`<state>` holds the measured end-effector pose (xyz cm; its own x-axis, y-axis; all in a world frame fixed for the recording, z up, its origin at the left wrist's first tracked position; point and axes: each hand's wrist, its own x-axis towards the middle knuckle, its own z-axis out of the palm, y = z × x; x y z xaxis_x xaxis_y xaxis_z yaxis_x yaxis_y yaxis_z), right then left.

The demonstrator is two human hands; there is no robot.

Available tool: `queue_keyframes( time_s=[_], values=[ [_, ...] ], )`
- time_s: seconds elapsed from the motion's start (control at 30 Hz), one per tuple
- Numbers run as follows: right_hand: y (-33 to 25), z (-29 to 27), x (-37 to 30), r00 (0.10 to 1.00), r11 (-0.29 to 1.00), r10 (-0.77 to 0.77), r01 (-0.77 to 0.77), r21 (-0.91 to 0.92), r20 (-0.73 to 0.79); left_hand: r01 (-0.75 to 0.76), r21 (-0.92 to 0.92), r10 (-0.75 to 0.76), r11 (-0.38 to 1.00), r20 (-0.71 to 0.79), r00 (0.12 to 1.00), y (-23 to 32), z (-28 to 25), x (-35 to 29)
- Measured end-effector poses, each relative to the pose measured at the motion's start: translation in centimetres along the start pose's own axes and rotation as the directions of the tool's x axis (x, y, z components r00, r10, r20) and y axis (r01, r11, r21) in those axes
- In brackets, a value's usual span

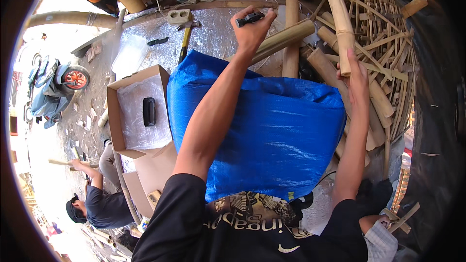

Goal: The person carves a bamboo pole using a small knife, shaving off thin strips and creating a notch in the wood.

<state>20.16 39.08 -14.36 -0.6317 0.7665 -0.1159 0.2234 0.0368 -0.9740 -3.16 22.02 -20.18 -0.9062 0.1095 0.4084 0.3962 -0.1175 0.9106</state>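
Note:
My left hand (251, 31) is raised beyond the blue tarp, its fingers closed around a small black object (250, 18) whose exact kind I cannot make out. On the right, my right hand (354, 72) grips the lower end of a long pale bamboo pole (343, 34), which slants up past the top edge of the view. The blue tarp (262, 131) is spread over my lap, beneath my left forearm. Just past the tarp, near my left hand, a thick bamboo piece (286, 40) lies slantwise across another bamboo length (290, 63).
A hammer (185, 43) with a yellow handle lies beyond the tarp, near a black-handled tool (158, 41) and a clear plastic container (130, 56). An open cardboard box (116, 116) holds a black case (149, 111). Bamboo lattice (374, 29) stands right. Another person (109, 204) works at left.

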Motion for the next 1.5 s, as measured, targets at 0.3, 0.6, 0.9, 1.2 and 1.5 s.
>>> queue_keyframes(
  time_s=[0.3, 0.6, 0.9, 1.2, 1.5],
  values=[
    [-5.2, 5.9, -11.2, 0.886, 0.983, 0.176, -0.183, -0.026, 0.429, -0.046, -0.261, 0.033, 0.964, -0.053, 0.998, -2.7, 0.4, 0.2],
    [-7.2, 8.6, -15.3, 0.926, 0.998, 0.006, -0.029, 0.056, 0.378, -0.065, 0.042, 0.069, 0.997, -0.129, 0.989, 0.0, -0.6, -0.2],
    [-7.2, 6.8, -13.6, 0.91, 0.964, 0.018, -0.126, 0.235, 0.415, 0.013, 0.055, -0.02, 0.998, 0.112, 0.994, -6.0, 0.3, 0.7],
    [-6.5, 7.8, -12.5, 0.866, 0.975, -0.15, 0.049, 0.218, 0.476, -0.444, 0.627, 0.339, 0.64, 0.288, 0.896, -4.5, -0.3, 1.0],
    [-3.3, 7.6, -11.0, 0.942, 0.984, 0.124, -0.157, 0.081, 0.313, 0.037, 0.172, -0.032, 0.984, -0.032, 0.999, 0.0, -0.4, 0.2]
  ],
)
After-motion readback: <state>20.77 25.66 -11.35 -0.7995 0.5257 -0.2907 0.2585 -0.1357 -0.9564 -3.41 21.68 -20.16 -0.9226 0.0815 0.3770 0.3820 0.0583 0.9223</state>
